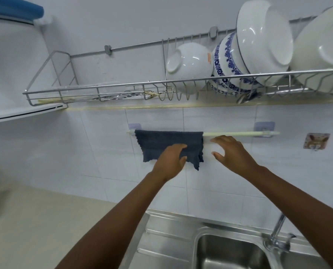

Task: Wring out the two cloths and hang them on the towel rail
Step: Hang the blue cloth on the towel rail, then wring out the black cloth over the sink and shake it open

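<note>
A dark blue cloth (161, 141) hangs draped over the left half of the white towel rail (239, 133) on the tiled wall. My left hand (171, 160) pinches the cloth's lower right part between thumb and fingers. Just right of the cloth's edge, my right hand (229, 152) hovers below the bare rail with its fingers spread and nothing in it. A second cloth is not in view.
A wire dish rack (123, 88) with white and blue-patterned bowls (227, 61) juts out above the rail. Below are the steel sink (229, 253), its tap (278, 228) at the right, and a beige counter (55, 220) at the left. A wall hook (316, 141) sits right of the rail.
</note>
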The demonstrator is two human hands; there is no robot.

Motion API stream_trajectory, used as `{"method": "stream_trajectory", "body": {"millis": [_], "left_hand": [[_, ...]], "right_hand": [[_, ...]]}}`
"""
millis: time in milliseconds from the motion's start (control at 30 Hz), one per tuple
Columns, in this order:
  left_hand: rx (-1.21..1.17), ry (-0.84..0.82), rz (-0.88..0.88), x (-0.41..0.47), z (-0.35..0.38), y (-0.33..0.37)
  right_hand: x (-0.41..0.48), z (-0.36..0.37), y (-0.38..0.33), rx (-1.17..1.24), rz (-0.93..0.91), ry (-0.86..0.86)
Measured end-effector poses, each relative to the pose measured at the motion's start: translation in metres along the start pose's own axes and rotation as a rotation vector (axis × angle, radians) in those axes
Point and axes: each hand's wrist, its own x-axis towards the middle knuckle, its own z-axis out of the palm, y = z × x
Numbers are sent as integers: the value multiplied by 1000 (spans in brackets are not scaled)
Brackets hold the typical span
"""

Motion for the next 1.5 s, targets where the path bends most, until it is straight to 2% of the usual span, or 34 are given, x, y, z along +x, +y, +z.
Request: {"method": "stream_trajectory", "body": {"millis": [233, 433, 633, 867, 1033, 1133, 1400, 1500], "left_hand": [[-175, -56, 37, -50, 65, 60], [-292, -215, 24, -103, 143, 99], [-293, -387, -22, -167, 227, 110], [-319, -615, -181, -241, 308, 109], [-295, -714, -263, -258, 334, 99], [-285, -729, -279, -264, 341, 90], [-310, -689, -273, -277, 344, 84], [-348, -660, -295, -282, 341, 85]], "right_hand": [[-93, -14, 31, 96, 108, -4], [-193, -13, 62, 111, 232, -59], [-290, 23, 87, 177, 383, -222], [-380, 80, 111, 157, 607, -457], [-406, 106, 125, 196, 641, -568], [-415, 120, 134, 293, 631, -530], [-425, 142, 128, 213, 753, -614], [-420, 125, 132, 288, 776, -541]]}}
